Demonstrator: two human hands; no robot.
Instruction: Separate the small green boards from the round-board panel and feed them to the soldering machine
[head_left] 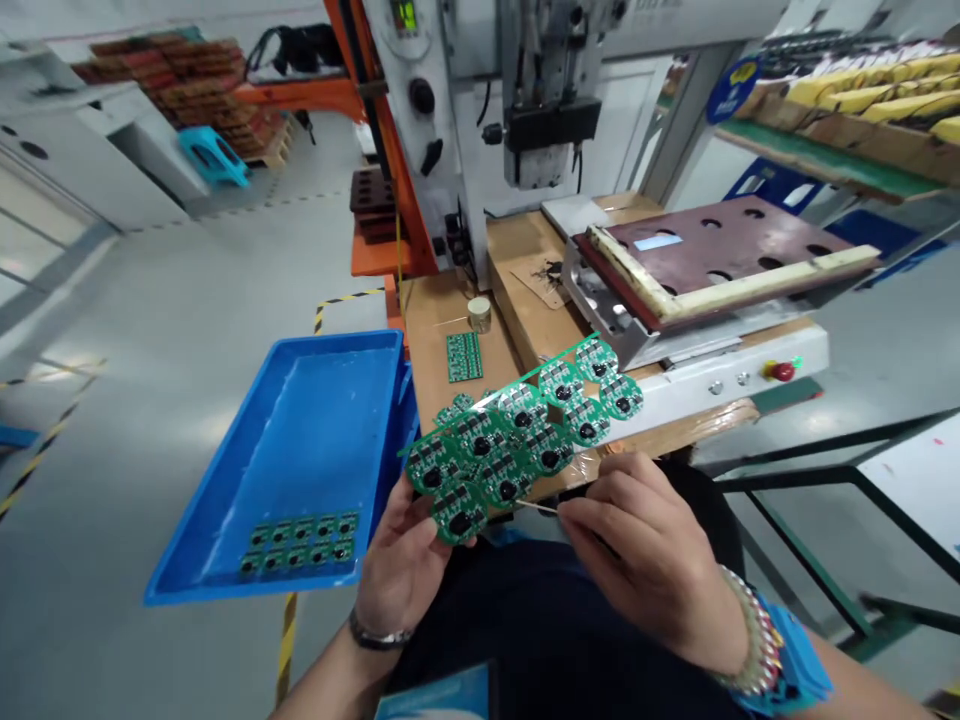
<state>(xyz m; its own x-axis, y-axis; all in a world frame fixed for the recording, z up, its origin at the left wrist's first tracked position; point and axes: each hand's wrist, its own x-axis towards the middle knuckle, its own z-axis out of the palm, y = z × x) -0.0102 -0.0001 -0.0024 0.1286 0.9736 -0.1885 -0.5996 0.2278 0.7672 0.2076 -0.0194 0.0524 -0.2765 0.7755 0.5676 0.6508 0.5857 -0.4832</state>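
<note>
A panel of round green circuit boards (525,425), with a black blob on each disc, is tilted up in front of me. My left hand (405,560) grips its lower left corner, thumb on the front face. Between the fingertips of my right hand (645,545) is a thin pale stick (537,506). Its tip points at the black blob on a disc in the panel's lower row; whether it touches I cannot tell. Behind the panel, a small rectangular green board (464,357) and a round pale pot (479,314) rest on the brown worktop (427,310).
A blue tray (300,440) at left holds another circuit board panel (300,542). Ahead stands a press machine (547,130), with a dark red fixture plate (727,250) to its right. A red stop button (783,371) sits on the machine's white front. Green metal framing (810,480) is at right.
</note>
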